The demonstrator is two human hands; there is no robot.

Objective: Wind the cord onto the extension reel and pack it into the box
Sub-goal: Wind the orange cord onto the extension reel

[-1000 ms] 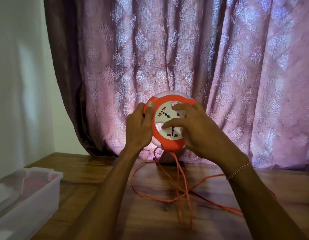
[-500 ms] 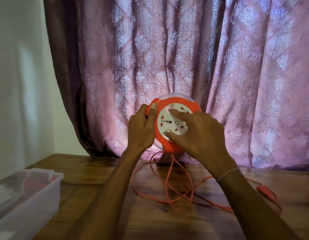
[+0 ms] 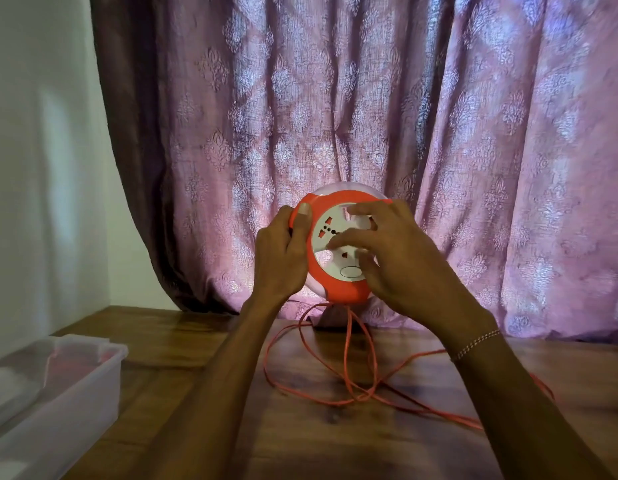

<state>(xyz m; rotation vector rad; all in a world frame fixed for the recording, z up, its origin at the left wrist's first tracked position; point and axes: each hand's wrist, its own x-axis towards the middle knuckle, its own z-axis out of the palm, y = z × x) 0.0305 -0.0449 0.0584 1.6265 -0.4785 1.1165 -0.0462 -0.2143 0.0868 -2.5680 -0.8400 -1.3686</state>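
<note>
Reel (image 3: 337, 268) up off the table, held in both my hands in front of the curtain.

My left hand (image 3: 281, 258) is clenched on the reel's orange left rim, thumb pressed flat on the front edge and fingers wrapped behind. My right hand (image 3: 394, 258) lies over the white socket face with fingers (image 3: 349, 239) spread and touching it, blurred, so I cannot tell how firmly it grips. An orange cord (image 3: 349, 368) hangs from the reel's underside and lies in loose crossing loops on the wooden table (image 3: 300, 438), trailing off to the right under my forearm. A bracelet (image 3: 477, 342) sits on my right wrist. At the lower left stands the clear plastic box (image 3: 75, 393), well apart from the reel, near the white wall (image 3: 40, 168). Behind everything hangs the patterned pink curtain (image 3: 369, 98).
</note>
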